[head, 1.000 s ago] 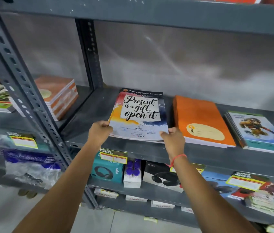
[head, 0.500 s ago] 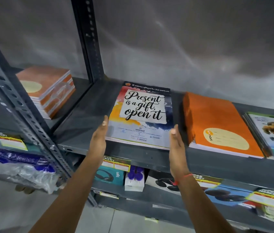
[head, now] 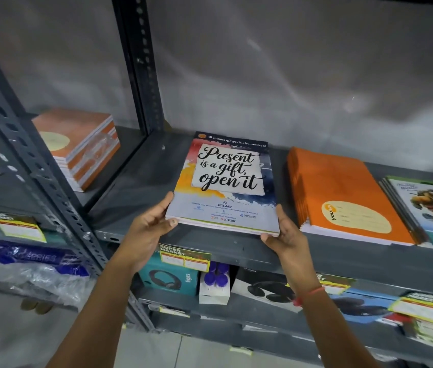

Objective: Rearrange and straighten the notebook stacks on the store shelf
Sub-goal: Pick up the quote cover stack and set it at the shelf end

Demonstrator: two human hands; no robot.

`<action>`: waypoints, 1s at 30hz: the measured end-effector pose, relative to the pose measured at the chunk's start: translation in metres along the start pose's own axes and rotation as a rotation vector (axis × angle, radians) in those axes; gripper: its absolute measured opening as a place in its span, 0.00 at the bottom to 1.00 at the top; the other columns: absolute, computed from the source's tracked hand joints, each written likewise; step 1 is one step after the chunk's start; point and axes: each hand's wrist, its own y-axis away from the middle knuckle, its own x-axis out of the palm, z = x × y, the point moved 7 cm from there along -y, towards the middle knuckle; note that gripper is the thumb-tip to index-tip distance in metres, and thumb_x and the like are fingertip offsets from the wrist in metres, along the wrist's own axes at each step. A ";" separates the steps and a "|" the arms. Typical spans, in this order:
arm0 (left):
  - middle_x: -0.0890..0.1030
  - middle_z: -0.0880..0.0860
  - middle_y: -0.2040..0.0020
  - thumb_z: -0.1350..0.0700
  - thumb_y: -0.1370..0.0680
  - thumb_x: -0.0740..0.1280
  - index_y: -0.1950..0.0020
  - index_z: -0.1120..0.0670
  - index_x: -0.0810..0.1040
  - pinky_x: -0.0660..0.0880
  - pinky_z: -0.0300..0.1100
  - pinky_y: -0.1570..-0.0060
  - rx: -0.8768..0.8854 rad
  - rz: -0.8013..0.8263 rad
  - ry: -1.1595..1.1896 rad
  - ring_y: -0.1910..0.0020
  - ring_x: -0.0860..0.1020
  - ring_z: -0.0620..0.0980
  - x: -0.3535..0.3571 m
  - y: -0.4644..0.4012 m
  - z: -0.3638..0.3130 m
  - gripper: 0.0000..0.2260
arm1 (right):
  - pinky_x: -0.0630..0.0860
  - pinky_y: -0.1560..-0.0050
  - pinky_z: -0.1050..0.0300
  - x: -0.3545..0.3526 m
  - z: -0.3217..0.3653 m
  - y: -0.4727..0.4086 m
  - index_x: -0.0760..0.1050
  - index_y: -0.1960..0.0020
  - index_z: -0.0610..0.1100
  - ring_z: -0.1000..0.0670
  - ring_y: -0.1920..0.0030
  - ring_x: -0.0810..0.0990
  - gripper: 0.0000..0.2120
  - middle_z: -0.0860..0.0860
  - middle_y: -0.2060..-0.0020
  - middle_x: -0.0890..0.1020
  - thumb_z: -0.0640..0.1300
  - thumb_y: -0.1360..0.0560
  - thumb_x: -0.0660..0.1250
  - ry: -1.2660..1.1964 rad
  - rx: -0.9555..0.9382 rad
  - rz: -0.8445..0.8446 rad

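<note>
A thin stack of notebooks with a "Present is a gift, open it" cover lies on the grey metal shelf. My left hand grips its near left corner, thumb under the front edge. My right hand holds the near right corner, fingers curled beneath. The stack's front edge sticks out slightly past the shelf lip. To its right lies an orange notebook stack, and beyond that a stack with a cartoon cover.
A perforated upright post divides the bays. The left bay holds another orange-brown notebook stack. Below are headphone boxes, price tags and a plastic-wrapped pack. A grey wall backs the shelf.
My hands went from flat against the stack's sides to gripping its two near corners. The view has moved closer and tilted up a little.
</note>
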 end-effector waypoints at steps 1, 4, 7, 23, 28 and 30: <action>0.84 0.36 0.54 0.71 0.25 0.60 0.28 0.57 0.62 0.74 0.23 0.51 -0.006 -0.002 -0.022 0.52 0.80 0.32 0.001 0.000 0.000 0.26 | 0.70 0.38 0.69 0.000 0.000 0.000 0.59 0.27 0.44 0.68 0.48 0.75 0.33 0.68 0.49 0.74 0.29 0.28 0.64 0.011 0.000 -0.007; 0.84 0.34 0.55 0.70 0.24 0.59 0.28 0.58 0.62 0.74 0.23 0.51 -0.014 -0.019 -0.058 0.52 0.79 0.30 0.002 0.000 0.002 0.25 | 0.67 0.32 0.57 0.001 0.000 0.000 0.58 0.27 0.44 0.64 0.45 0.73 0.32 0.66 0.49 0.74 0.30 0.27 0.64 0.029 0.013 -0.026; 0.82 0.38 0.46 0.71 0.24 0.59 0.28 0.58 0.61 0.72 0.28 0.41 -0.022 -0.033 -0.065 0.48 0.78 0.32 -0.001 0.000 0.003 0.25 | 0.67 0.33 0.59 -0.001 0.003 0.000 0.60 0.28 0.45 0.66 0.47 0.73 0.31 0.67 0.50 0.74 0.30 0.27 0.64 0.024 0.023 -0.037; 0.73 0.46 0.39 0.67 0.24 0.61 0.30 0.60 0.65 0.73 0.20 0.52 0.052 -0.167 -0.084 0.58 0.78 0.26 0.002 0.000 -0.004 0.22 | 0.68 0.47 0.79 0.000 0.000 -0.004 0.59 0.27 0.45 0.66 0.47 0.73 0.29 0.63 0.47 0.75 0.36 0.25 0.63 0.002 0.009 -0.043; 0.72 0.47 0.36 0.68 0.23 0.60 0.30 0.60 0.64 0.73 0.20 0.55 0.040 -0.145 -0.090 0.54 0.78 0.29 0.002 0.000 -0.008 0.22 | 0.66 0.43 0.73 0.000 0.000 -0.004 0.59 0.27 0.46 0.69 0.49 0.72 0.29 0.66 0.49 0.74 0.34 0.25 0.62 -0.003 0.019 -0.015; 0.69 0.44 0.35 0.68 0.23 0.59 0.29 0.59 0.62 0.72 0.19 0.55 0.034 -0.118 -0.097 0.53 0.76 0.25 0.005 0.000 -0.009 0.23 | 0.66 0.43 0.73 0.001 -0.001 -0.005 0.58 0.27 0.46 0.69 0.48 0.72 0.29 0.65 0.48 0.74 0.34 0.25 0.62 -0.003 0.029 -0.017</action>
